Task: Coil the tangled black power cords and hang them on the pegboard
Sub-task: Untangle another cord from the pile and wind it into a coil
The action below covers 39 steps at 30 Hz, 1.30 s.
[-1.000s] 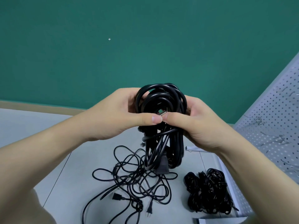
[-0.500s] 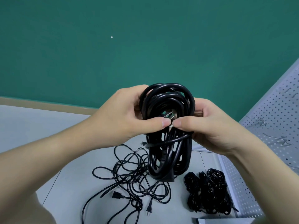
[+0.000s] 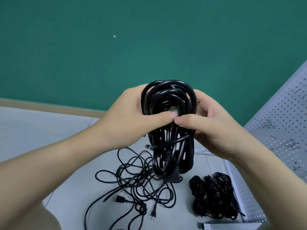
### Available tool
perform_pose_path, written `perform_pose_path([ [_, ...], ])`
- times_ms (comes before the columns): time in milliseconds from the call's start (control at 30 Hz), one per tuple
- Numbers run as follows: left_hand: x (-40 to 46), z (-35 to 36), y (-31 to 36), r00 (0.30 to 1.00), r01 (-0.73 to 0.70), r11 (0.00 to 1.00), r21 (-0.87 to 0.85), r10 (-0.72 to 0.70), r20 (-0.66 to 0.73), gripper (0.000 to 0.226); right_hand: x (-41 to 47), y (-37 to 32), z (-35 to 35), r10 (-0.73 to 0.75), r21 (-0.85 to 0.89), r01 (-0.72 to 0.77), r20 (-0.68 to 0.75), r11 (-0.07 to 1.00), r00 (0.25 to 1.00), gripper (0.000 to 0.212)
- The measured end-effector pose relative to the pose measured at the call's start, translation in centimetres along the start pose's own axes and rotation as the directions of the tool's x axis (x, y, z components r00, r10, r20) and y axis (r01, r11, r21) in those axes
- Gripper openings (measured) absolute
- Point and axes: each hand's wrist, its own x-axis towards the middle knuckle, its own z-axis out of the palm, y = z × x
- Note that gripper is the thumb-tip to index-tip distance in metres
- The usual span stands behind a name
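Both hands (image 3: 131,120) (image 3: 214,128) round coiled cord (image 3: 169,130) (midair).

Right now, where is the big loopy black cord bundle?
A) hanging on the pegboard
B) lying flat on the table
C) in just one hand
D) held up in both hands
D: the left hand and right hand both grip the coiled cord, lifted above the table.

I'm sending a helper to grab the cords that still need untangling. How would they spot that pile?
Start from the grey floor below the green wall. Beneath the coiled cord held in both hands lies the loose tangle. Unlike the tight bundles nearer the pegboard, its thin loops sprawl wide, plugs showing.
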Motion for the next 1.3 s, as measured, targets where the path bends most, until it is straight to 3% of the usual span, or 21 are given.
perform_pose_path([
  [167, -0.2, -0.4, 0.6, 0.994, 0.051, 0.997, -0.066, -0.045, 0.097, 0.019, 0.1, -0.4, -0.3, -0.008, 0.065, 0.011, -0.048, 0.998, 0.999, 0.055],
  [333, -0.3, -0.9, 0.4, 0.985, 0.04, 0.997, -0.062, -0.029, 0.17, 0.019, 0.0, -0.1, -0.6, -0.018, 0.065, 0.021, -0.049, 0.998, 0.999, 0.048],
  [500, -0.3, -0.3, -0.5, 0.994, 0.054, 0.998, -0.032, -0.051, 0.093, 0.014, 0.0, 0.5, -0.1, -0.041, -0.095, 0.038, -0.031, 0.995, 0.999, 0.021],
  [600, -0.1, 0.0, -0.5, 0.997, 0.063, 0.996, -0.059, -0.061, 0.036, 0.015, 0.1, 0.4, 0.1, -0.046, -0.084, 0.041, -0.051, 0.996, 0.998, 0.032],
  [733, 0.4, 0.1, -0.3, 0.991, 0.099, 0.991, -0.086, -0.106, -0.083, 0.009, -0.1, 0.3, 0.8, -0.055, 0.066, 0.051, 0.058, 0.996, 0.997, 0.048],
  [800, 0.7, 0.4, -0.6, 0.976, 0.15, 0.981, -0.126, -0.167, -0.139, 0.013, -0.1, 0.8, 1.1, -0.049, 0.041, 0.046, 0.081, 0.998, 0.996, 0.056],
  [967, 0.9, 1.2, -0.8, 0.949, 0.245, 0.947, -0.206, -0.278, -0.15, 0.015, 0.4, 1.4, 1.1, -0.026, -0.08, 0.023, -0.045, 0.997, 0.999, 0.045],
  [1067, 1.0, 0.7, -0.7, 0.966, 0.222, 0.951, -0.214, -0.244, -0.08, 0.006, 0.5, 1.1, 0.7, -0.057, -0.157, 0.034, -0.144, 0.987, 0.988, 0.029],
  [1200, 1.0, -1.0, -1.0, 0.977, 0.177, 0.972, -0.153, -0.155, 0.146, 0.035, 0.4, 0.8, 0.0, -0.062, -0.147, 0.029, -0.23, 0.989, 0.971, 0.025],
  [1300, 0.8, -2.0, -1.0, 0.965, 0.14, 0.989, -0.051, -0.124, 0.231, 0.039, 0.1, 0.8, 0.0, -0.064, -0.13, 0.034, -0.235, 0.991, 0.97, 0.018],
])
